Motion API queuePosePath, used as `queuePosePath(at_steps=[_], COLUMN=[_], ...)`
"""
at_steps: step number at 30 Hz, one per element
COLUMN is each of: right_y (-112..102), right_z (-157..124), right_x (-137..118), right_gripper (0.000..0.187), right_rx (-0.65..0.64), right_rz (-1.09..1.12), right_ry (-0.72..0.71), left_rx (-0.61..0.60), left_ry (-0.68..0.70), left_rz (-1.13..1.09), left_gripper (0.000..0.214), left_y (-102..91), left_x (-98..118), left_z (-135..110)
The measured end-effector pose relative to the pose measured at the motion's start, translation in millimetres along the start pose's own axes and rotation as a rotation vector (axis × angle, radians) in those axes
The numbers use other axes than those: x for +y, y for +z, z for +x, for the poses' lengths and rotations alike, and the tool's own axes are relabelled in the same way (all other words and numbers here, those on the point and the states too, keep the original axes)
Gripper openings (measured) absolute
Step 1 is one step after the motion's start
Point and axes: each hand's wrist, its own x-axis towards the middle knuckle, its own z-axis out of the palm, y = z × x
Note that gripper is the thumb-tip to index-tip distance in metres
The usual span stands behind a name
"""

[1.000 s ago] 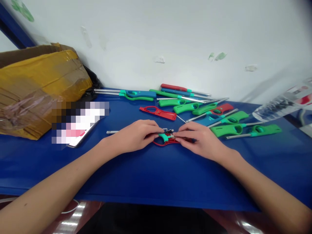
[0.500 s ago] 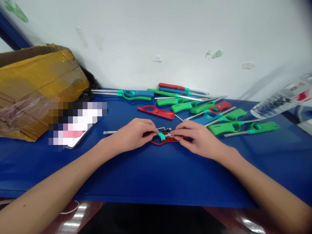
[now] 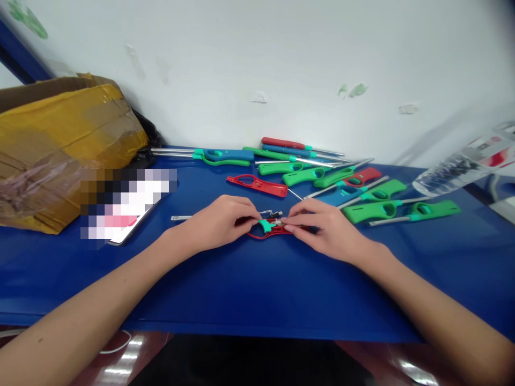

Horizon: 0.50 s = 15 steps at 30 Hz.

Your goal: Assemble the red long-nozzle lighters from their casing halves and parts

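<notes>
An opened red lighter shell (image 3: 257, 236) lies on the blue table between my hands, with a turquoise trigger (image 3: 266, 225) set in it. My left hand (image 3: 223, 222) is closed, thumb and fingertips pinching the trigger's left end. My right hand (image 3: 328, 228) is closed in a pinch over the shell's right part, on a small pale part (image 3: 278, 222) mostly hidden by the fingertips. A dark piece shows under the right palm. Behind my left fingers is a metal lighter tube (image 3: 180, 218). The other red shell half (image 3: 271, 187) lies farther back, apart from both hands.
Several assembled long-neck lighters in green (image 3: 368, 211), blue and red lie at the back and right. A taped cardboard box (image 3: 72, 155) and a blurred-out phone (image 3: 132, 214) are on the left. A clear plastic bottle (image 3: 446, 171) lies at the far right.
My right fingertips have shifted slightly over the small pale part in the shell. The trigger sits turned a little differently. My left hand stays nearly in place.
</notes>
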Motion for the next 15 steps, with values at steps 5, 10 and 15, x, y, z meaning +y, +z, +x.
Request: queuePosePath(at_steps=[5, 10, 15], right_y=[-4, -2, 1], right_z=[2, 4, 4], right_x=[-4, -5, -6], right_gripper=[0.020, 0.022, 0.023], right_rx=[-0.031, -0.011, -0.001], right_rz=[-0.027, -0.067, -0.065], right_ry=[-0.011, -0.024, -0.019], left_rx=[0.004, 0.004, -0.106], left_ry=[-0.023, -0.033, -0.038], left_rz=[-0.005, -0.045, 0.004], left_gripper=[0.017, 0.018, 0.032], left_y=[-3.6, -8.8, -21.9], left_x=[-2, -5, -5], left_z=[0, 0, -4])
